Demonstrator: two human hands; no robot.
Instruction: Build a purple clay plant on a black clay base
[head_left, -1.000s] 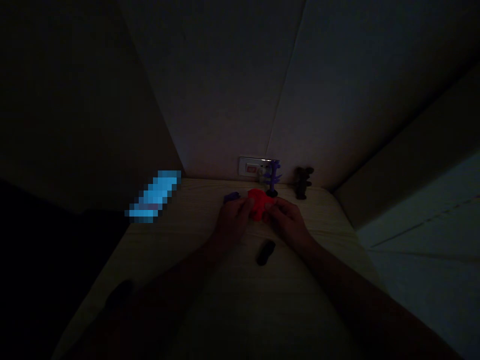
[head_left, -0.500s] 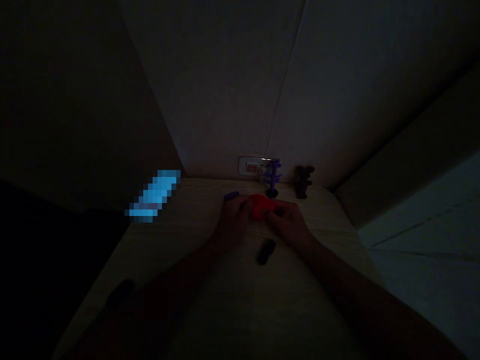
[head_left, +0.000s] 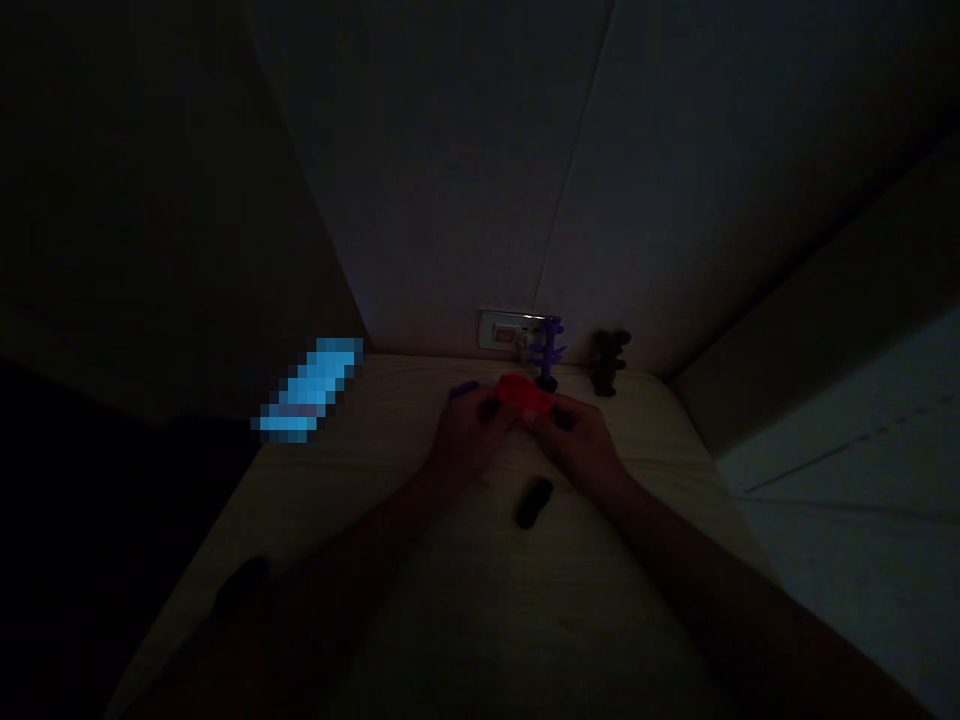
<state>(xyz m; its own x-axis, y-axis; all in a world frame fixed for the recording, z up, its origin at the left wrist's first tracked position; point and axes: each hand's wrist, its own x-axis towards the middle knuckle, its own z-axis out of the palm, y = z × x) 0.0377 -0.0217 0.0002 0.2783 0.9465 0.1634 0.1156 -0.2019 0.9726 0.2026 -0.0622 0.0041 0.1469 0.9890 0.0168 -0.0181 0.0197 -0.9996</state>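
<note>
The scene is very dark. My left hand (head_left: 469, 442) and my right hand (head_left: 576, 440) meet over a light wooden table (head_left: 420, 590), both closed around a small red object (head_left: 523, 394) held between their fingertips. A small purple piece (head_left: 463, 391) lies just beyond my left hand. Right behind the red object stands a purple spiky figure (head_left: 547, 355). A dark similar figure (head_left: 608, 362) stands to its right. A short black piece (head_left: 532, 503) lies on the table below my hands.
A wall socket plate (head_left: 504, 331) sits on the wall behind the table. A glowing blue blurred patch (head_left: 309, 391) shows at the table's left edge. A dark object (head_left: 240, 585) lies near my left forearm. Pale floor shows at right.
The red object has shifted slightly between my fingers, now sitting a little higher. Both hands stay in nearly the same place.
</note>
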